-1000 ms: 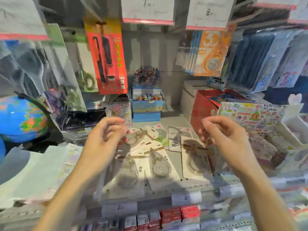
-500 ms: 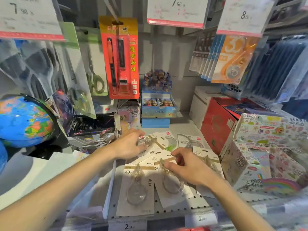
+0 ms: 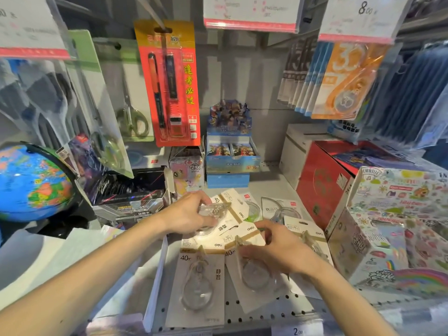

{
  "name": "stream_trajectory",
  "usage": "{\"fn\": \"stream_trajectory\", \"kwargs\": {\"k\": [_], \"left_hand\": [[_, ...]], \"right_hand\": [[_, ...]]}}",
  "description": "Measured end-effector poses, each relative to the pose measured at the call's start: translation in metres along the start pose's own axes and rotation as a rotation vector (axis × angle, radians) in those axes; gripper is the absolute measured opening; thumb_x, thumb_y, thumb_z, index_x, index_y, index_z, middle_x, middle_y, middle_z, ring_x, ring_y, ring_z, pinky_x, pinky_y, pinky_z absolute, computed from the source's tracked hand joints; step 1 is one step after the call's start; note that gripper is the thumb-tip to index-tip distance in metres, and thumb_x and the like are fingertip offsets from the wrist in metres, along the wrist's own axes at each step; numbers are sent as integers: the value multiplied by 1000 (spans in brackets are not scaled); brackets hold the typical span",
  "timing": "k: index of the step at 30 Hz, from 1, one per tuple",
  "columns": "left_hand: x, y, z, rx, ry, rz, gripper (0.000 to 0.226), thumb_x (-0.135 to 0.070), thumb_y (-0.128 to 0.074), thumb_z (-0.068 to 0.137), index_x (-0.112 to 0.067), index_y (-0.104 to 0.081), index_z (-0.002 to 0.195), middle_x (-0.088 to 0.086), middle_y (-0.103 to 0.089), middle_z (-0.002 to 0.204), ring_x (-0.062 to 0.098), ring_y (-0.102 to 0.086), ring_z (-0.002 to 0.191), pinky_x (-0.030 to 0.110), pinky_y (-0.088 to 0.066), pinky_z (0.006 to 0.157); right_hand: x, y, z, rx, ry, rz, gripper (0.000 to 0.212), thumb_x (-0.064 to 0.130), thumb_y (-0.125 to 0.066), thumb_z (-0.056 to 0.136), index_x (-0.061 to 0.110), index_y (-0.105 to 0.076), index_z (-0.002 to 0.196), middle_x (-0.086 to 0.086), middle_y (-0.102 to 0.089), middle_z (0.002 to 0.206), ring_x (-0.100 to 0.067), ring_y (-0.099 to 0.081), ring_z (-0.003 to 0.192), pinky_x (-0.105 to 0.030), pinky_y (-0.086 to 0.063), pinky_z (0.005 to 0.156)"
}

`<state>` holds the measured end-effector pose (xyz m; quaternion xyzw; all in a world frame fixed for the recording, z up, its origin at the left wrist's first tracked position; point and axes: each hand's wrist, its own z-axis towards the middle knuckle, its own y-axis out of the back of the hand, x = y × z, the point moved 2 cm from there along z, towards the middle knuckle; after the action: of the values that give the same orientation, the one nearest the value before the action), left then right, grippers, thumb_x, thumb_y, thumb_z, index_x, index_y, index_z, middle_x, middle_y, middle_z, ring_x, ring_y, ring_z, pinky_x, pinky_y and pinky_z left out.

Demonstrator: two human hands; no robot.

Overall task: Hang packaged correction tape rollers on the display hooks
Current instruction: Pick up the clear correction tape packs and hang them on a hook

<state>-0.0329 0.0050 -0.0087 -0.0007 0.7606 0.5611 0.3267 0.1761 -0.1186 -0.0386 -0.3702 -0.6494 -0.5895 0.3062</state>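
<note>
Nearest, the right hand [image 3: 278, 251] curls its fingers over one correction tape package [image 3: 252, 270] on the perforated shelf [image 3: 291, 309], hiding the card's top, while the left hand [image 3: 191, 214] pinches another package [image 3: 225, 209] further back in the scattered pile. Beyond stand a globe [image 3: 34, 180] and a red box [image 3: 324, 183]. Above, blurred price tags [image 3: 252, 13] cut off the hooks, where a red pen pack [image 3: 169, 83] hangs.

Packaged correction tape rollers [image 3: 197, 282] are spread overlapping on the perforated shelf [image 3: 266, 309], near the middle. A globe [image 3: 34, 180] is placed at the far left. Behind the packages, a card display box [image 3: 231, 154] is set against the back wall. To the right, a sticker-printed box [image 3: 378, 241] is found, with a large box [image 3: 322, 185] behind it. Above, a pen blister pack [image 3: 169, 83] and scissors [image 3: 132, 110] are hung on hooks.
</note>
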Motion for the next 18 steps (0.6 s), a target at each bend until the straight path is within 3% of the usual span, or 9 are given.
{"fn": "stream_trajectory", "kwargs": {"k": [2, 5, 7, 8, 11, 13, 16, 18], "left_hand": [[-3, 3, -1, -70, -12, -27, 70, -45, -83, 79, -23, -48, 136, 11, -55, 132, 23, -56, 108, 33, -44, 79], [-11, 11, -3, -108, -30, -95, 92, -42, -90, 71, -20, -43, 147, 0, -55, 139, 20, -55, 126, 36, -47, 104], [-14, 15, -2, -134, -39, -151, 72, -41, -92, 70, -19, -59, 131, -1, -71, 121, 17, -71, 104, 37, -57, 91], [-15, 17, -2, -166, -42, -180, 60, -40, -91, 72, -19, -62, 121, -2, -75, 108, 16, -73, 92, 35, -60, 80], [-15, 18, -3, -238, -36, -310, 46, -36, -85, 81, -21, -55, 113, -1, -70, 103, 20, -73, 86, 33, -56, 63], [-14, 16, -4, -249, -20, -449, 42, -32, -83, 85, -24, -52, 112, 4, -71, 107, 25, -74, 89, 40, -60, 70], [-12, 12, -6, -252, 0, -618, 42, -30, -83, 85, -24, -53, 114, 5, -74, 111, 25, -75, 97, 49, -61, 83], [-11, 8, -11, -253, 3, -738, 44, -29, -84, 84, -23, -55, 117, 3, -77, 110, 22, -76, 99, 40, -60, 79]], "right_hand": [[-5, 1, -1, -34, -34, 145, 31, 17, -89, 79, 33, -68, 95, 32, -72, 65, 15, -66, 59, -3, -46, 53], [-6, 6, -2, -92, -102, 269, 50, 9, -90, 77, 16, -58, 116, 10, -82, 79, -3, -77, 76, -20, -60, 67], [-3, 16, -2, -148, -92, 291, 55, 10, -90, 78, 13, -55, 121, -3, -82, 95, -16, -79, 89, -30, -63, 78], [-2, 22, -2, -185, -75, 304, 53, 11, -89, 80, 15, -54, 120, -4, -82, 95, -15, -79, 87, -28, -62, 77], [-2, 37, -1, -335, 9, 405, 44, 11, -84, 86, 21, -56, 118, 9, -83, 85, -4, -78, 75, -22, -60, 70], [0, 42, 4, -405, 74, 498, 41, 9, -81, 88, 25, -57, 117, 12, -83, 86, -4, -78, 77, -20, -61, 69], [6, 36, 15, -392, 127, 645, 39, 9, -77, 92, 26, -59, 120, 0, -84, 93, -13, -81, 83, -18, -60, 63], [12, 26, 23, -366, 123, 686, 43, 10, -75, 94, 23, -58, 131, -5, -84, 99, -20, -81, 88, -25, -62, 66]]}}
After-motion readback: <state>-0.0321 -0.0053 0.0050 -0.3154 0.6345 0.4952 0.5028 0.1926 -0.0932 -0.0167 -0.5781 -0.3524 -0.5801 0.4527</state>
